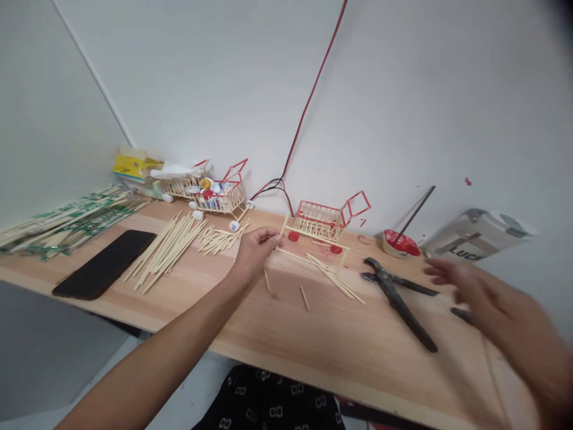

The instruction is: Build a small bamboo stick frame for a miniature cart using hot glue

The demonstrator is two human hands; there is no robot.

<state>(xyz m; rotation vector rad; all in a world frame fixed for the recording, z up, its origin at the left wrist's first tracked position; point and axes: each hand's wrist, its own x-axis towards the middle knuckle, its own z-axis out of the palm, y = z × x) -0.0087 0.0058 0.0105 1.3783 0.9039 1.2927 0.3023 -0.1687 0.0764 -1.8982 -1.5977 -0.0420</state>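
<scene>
Far out past the left hand's outer side lie wrapped chopsticks [67, 218] and a black phone [105, 263], then a fan of loose bamboo sticks [168, 245]. Beyond the knuckles stands a stick cart full of bottle caps [215, 194].

Now the left hand [257, 248]: palm down, fingers curled, tips gathered at the end of a long thin stick [304, 255]. Whether it is pinching that stick, I cannot tell. The stick runs away from the fingertips to the right, its long axis almost level across the table, its far end slanting slightly towards the person. Just beyond the fingertips sits a small red-trimmed stick cart [320, 221], a red cap [293, 236] at its corner. Two short stick pieces [266, 279] lie just below the hand.

Between the hands, black pliers [394, 292] lie diagonally, nose pointing up-left, handles trailing towards the right hand. Beyond them is a red paint lid [400, 243].

The right hand [461, 283] is blurred, spread wide, holding nothing, hovering by the pliers' upper handle, with a silver packet [477, 233] just beyond it.
</scene>
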